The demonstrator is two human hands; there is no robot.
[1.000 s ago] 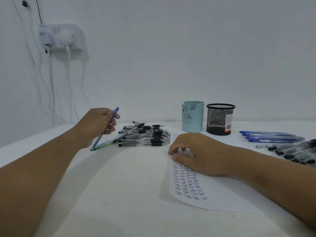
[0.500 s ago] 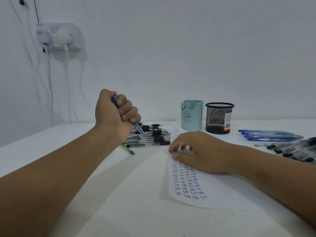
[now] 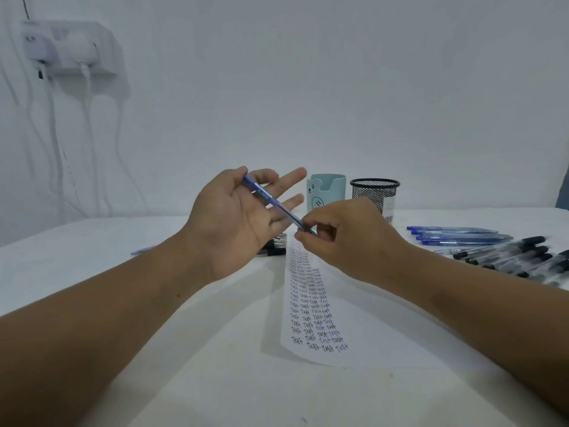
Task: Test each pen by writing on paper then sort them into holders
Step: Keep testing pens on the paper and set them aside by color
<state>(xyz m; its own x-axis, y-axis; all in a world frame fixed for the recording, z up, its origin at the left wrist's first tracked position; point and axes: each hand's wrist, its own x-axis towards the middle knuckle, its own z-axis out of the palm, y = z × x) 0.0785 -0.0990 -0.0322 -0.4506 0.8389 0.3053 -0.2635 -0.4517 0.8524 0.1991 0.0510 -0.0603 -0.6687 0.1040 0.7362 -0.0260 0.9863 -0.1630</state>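
The left hand (image 3: 237, 223), fingers spread, merely cradles the blue pen (image 3: 271, 201), whose lower end the right hand (image 3: 345, 238) pinches. A weak grip risks dropping it onto the test paper (image 3: 354, 331), leaving stray marks.

two holders (image 3: 351, 192) behind paper (image 3: 332, 328); pens (image 3: 480, 245) right of paper.

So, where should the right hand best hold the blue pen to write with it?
Probably low on the barrel near the tip. The blue pen slants across the open left hand, tip end toward the right hand, which pinches that end. Coming from the right, over the paper, suits this pose.
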